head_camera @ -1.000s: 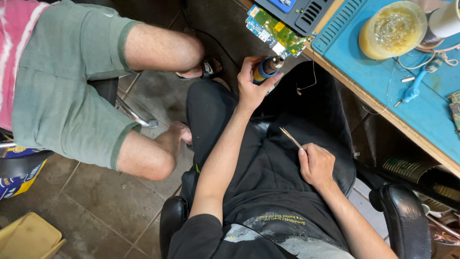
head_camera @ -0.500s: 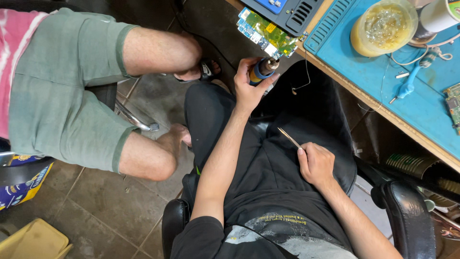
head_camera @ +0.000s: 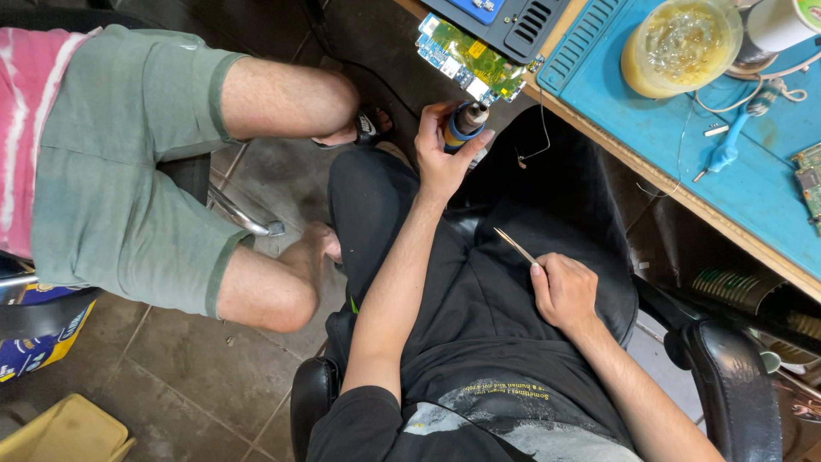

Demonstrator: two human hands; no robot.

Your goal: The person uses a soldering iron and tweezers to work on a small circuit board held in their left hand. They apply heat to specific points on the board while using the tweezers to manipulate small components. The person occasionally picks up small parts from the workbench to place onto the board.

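My left hand (head_camera: 443,154) is raised in front of me and grips a blue and orange soldering iron (head_camera: 464,124) whose tip points up at a green circuit board (head_camera: 472,58) hanging over the workbench edge. My right hand (head_camera: 564,291) rests on my lap and holds thin metal tweezers (head_camera: 516,245), their points aimed up and to the left. I sit in a black office chair (head_camera: 727,385) wearing dark clothes.
A blue mat (head_camera: 684,137) covers the workbench at the upper right, with a yellowish round tub (head_camera: 680,43), a small blue tool (head_camera: 727,154) and loose wires. Another person in green shorts (head_camera: 120,180) sits close on my left, bare legs across the tiled floor.
The view has shifted slightly; my left hand with the soldering iron has stayed at the circuit board's lower edge. My right hand still rests on my lap with the tweezers.
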